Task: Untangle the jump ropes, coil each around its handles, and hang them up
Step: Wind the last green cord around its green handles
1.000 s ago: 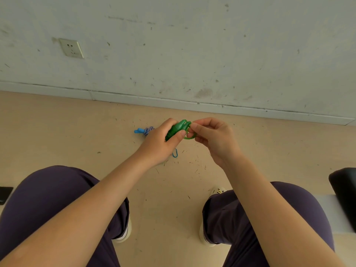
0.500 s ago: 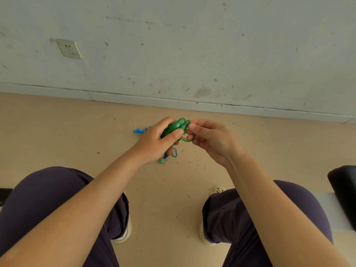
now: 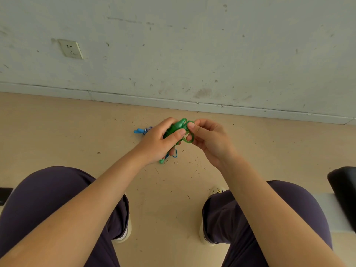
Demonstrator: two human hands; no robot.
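Observation:
My left hand [image 3: 158, 143] grips the green jump rope handles [image 3: 178, 126] bundled together, thumb pressed across them. My right hand [image 3: 208, 139] pinches a loop of the thin green rope [image 3: 187, 140] right beside the handle tops. A short green end sticks out below my left palm. On the floor behind my left hand lies a blue jump rope [image 3: 141, 131], its blue handles and striped cord partly hidden; a small blue loop [image 3: 175, 154] shows under the hand.
I sit with both knees [image 3: 48, 199] apart over a beige floor scattered with small dark specks. A grey wall with a socket [image 3: 70, 49] stands ahead. A dark object [image 3: 343, 191] lies on a pale bench at the right; a black device [image 3: 4, 195] shows at the left edge.
The green loop has shifted beside the handle tops, still in my right hand's pinch. A green end now shows below my left palm.

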